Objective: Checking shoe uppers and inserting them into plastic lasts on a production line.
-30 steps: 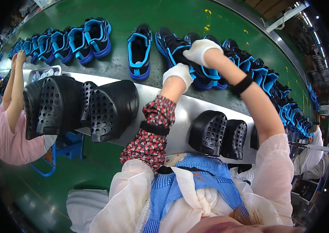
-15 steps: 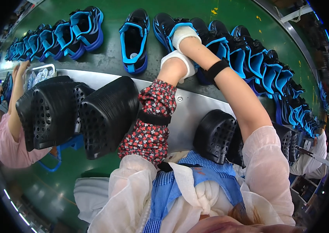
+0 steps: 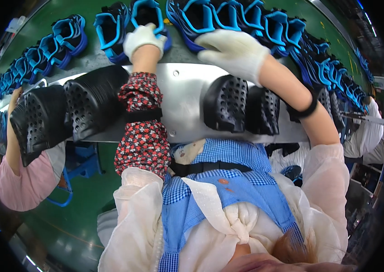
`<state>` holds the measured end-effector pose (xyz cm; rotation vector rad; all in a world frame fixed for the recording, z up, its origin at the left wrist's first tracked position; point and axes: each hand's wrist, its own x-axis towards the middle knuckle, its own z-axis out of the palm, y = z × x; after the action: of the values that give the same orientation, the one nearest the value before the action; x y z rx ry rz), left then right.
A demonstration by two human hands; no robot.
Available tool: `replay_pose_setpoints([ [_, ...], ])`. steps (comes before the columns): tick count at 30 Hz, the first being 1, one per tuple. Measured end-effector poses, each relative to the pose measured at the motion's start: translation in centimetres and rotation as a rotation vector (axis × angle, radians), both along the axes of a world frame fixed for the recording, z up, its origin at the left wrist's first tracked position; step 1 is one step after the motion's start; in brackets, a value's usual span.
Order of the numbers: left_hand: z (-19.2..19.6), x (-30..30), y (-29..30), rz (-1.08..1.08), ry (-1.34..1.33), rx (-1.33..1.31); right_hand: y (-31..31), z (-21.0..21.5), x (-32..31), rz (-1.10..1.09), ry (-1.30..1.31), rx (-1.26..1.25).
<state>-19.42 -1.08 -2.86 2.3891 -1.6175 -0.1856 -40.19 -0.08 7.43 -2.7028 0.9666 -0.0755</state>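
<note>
My left hand (image 3: 145, 41), in a white glove, grips the heel of a black and blue sneaker (image 3: 147, 12); its fingers reach over the collar and partly hide it. Close on its left stands another sneaker (image 3: 111, 28) with a bright blue lining. My right hand (image 3: 235, 52), also gloved, is held low over the near ends of the right-hand shoes, its fingers stretched toward the left. It holds nothing that I can see. Nearest to its fingertips is the first sneaker (image 3: 192, 22) of the right row; whether they touch I cannot tell.
Sneakers line the green table to the left (image 3: 69, 34) and right (image 3: 276, 29). Black perforated, curved pieces stand stacked on the metal ledge (image 3: 178, 99), at left (image 3: 94, 102) and right (image 3: 226, 104). A person in pink (image 3: 29, 181) is at the far left, another in white (image 3: 371, 131) far right.
My crossed hands have come apart. The left has moved left to a sneaker now standing beside another; the right has drawn back from the shoes. The view has shifted.
</note>
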Motion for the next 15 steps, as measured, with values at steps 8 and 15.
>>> replay_pose_setpoints([
  [8,0.9,-1.8,3.6,0.072,0.141,-0.502,11.5,-0.3,-8.6,-0.123,0.109,0.015],
  [15,-1.4,-4.7,5.8,-0.201,0.386,-0.437,12.1,-4.4,-7.9,-0.224,0.068,-0.107],
])
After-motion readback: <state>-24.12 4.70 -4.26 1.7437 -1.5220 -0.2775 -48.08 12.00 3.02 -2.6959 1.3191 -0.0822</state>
